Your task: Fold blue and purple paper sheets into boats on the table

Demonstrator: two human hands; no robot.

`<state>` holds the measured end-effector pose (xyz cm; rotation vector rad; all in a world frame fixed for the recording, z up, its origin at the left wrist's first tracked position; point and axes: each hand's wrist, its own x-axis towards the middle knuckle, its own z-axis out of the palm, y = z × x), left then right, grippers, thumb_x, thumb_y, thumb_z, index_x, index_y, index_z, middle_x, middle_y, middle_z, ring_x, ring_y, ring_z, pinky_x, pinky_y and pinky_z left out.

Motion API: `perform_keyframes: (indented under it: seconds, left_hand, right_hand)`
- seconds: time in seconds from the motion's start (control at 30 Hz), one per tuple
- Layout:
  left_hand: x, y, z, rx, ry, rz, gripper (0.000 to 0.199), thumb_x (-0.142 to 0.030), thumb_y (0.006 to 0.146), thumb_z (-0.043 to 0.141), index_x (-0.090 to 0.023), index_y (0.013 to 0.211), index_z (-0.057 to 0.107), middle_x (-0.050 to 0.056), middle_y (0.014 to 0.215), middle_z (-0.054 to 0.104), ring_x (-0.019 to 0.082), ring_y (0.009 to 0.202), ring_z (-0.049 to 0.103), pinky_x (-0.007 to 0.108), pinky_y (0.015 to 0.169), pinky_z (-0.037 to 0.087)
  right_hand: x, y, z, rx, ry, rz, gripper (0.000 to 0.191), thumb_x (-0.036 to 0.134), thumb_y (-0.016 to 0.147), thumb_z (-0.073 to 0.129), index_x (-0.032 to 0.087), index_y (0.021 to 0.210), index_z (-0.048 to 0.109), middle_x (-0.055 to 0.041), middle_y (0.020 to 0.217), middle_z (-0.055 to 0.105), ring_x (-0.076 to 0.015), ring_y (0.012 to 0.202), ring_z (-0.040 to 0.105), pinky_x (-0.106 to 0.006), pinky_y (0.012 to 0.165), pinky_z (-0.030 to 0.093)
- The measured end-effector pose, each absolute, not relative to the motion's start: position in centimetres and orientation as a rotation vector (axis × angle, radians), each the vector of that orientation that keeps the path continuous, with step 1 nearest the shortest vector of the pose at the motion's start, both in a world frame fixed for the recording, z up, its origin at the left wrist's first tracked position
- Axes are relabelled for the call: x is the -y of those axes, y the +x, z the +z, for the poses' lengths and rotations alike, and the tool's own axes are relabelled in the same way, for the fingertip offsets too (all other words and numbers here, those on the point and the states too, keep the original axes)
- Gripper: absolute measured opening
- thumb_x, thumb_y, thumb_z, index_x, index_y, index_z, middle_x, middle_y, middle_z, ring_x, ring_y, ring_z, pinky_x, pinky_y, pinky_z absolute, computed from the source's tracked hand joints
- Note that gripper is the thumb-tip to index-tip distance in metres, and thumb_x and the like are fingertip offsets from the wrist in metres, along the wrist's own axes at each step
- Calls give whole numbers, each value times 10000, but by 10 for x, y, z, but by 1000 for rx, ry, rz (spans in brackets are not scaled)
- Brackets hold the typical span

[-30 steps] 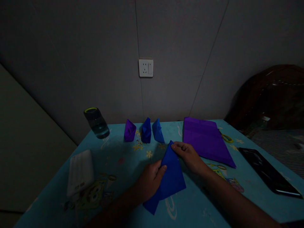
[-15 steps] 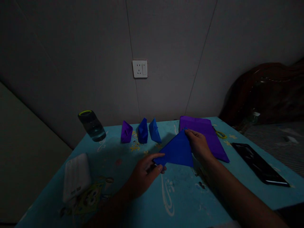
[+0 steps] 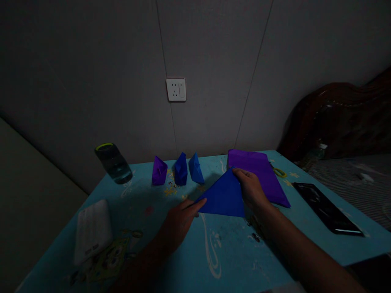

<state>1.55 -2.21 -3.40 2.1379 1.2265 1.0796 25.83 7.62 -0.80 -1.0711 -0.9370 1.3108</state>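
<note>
Blue paper sheet (image 3: 224, 197), one, triangular in outline; located between two bare hands, above the near-middle part of a table.
Left hand (image 3: 181, 215): at the sheet's left corner, the corner caught between the fingers, a forefinger laid along the upper face; thumb position cannot be told.
White slab-shaped device (image 3: 93, 232), one, lying to the left of that hand.
Tablecloth (image 3: 171, 264), light blue, printed with flowers, swirls and cartoon figures; underlies all tabletop items.
Right hand (image 3: 252, 189): thumb and forefinger pinching the sheet's top corner; remaining fingers curled behind, partly hidden.
Black glossy slab (image 3: 326, 208), one, flat, near the table's right edge.
Purple paper (image 3: 265, 175), flat, beyond the right hand; beside it, yellow scissors handles (image 3: 280, 173).
Folded paper boats, three, in a row near the far edge: purple boat (image 3: 159, 173), dark blue boat (image 3: 181, 170), lighter blue boat (image 3: 196, 169).
Tumbler (image 3: 114, 163), dark, yellow-green rim, to the left of the boats.
Headboard (image 3: 336, 110), dark brown, beyond the table at right.
Wall (image 3: 106, 61), grey, paneled; white socket plate (image 3: 176, 89) mounted on it.
</note>
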Motion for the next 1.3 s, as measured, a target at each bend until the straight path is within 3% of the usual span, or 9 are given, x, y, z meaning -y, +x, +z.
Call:
perform_keyframes:
  seconds: [0.27,0.5,0.7,0.83,0.97,1.1,1.3]
  left_hand:
    - [20,28,-25,-1180,1557,1220,385,-172,812,543,-183,1144,737,-11,611,647,125,566,600,254,597,488]
    - [21,28,-29,-999,1271,1184,455,-206,794,620,-122,1238,672,-6,598,674,134,568,601,296,626,488]
    - [22,29,-27,-980,1241,1212,413,-296,859,635,-115,1228,672,16,646,698,136,611,618,291,654,476]
    - [21,31,-24,-1062,1248,1234,401,-295,851,644,-102,1203,661,20,671,701,144,643,642,280,660,485]
    - [17,32,-26,-1057,1142,1296,510,-308,823,676,-129,1283,547,28,788,719,155,653,683,296,662,536]
    - [16,32,-29,-1121,1091,1286,433,-384,772,701,-114,1084,571,47,770,716,179,604,708,309,612,572]
    - [20,34,-21,-1112,1064,1233,539,-453,796,643,-147,1210,485,-28,596,658,183,450,668,274,442,529]
  right_hand:
    - [-73,255,-6,886,-1062,1339,282,422,635,813,180,697,682,25,538,640,-124,423,518,-241,434,402]
    - [-69,251,-3,843,-1111,1373,235,376,637,793,186,629,655,5,482,623,-142,392,520,-259,417,420]
    - [-72,253,-7,867,-1101,1344,273,407,627,814,179,650,665,-6,502,639,-152,414,538,-259,426,426]
    - [-76,255,-11,887,-1061,1320,318,437,603,839,178,660,665,20,523,621,-124,425,512,-238,430,410]
    - [-77,254,-10,927,-1003,1286,340,464,630,841,184,721,672,65,524,570,-91,424,468,-211,428,377]
    - [-76,252,-10,961,-938,1246,364,469,649,841,194,829,684,72,574,588,-92,463,494,-209,457,394]
    - [-77,251,-12,969,-901,1217,409,467,658,844,208,914,655,73,598,610,-100,475,525,-215,470,428]
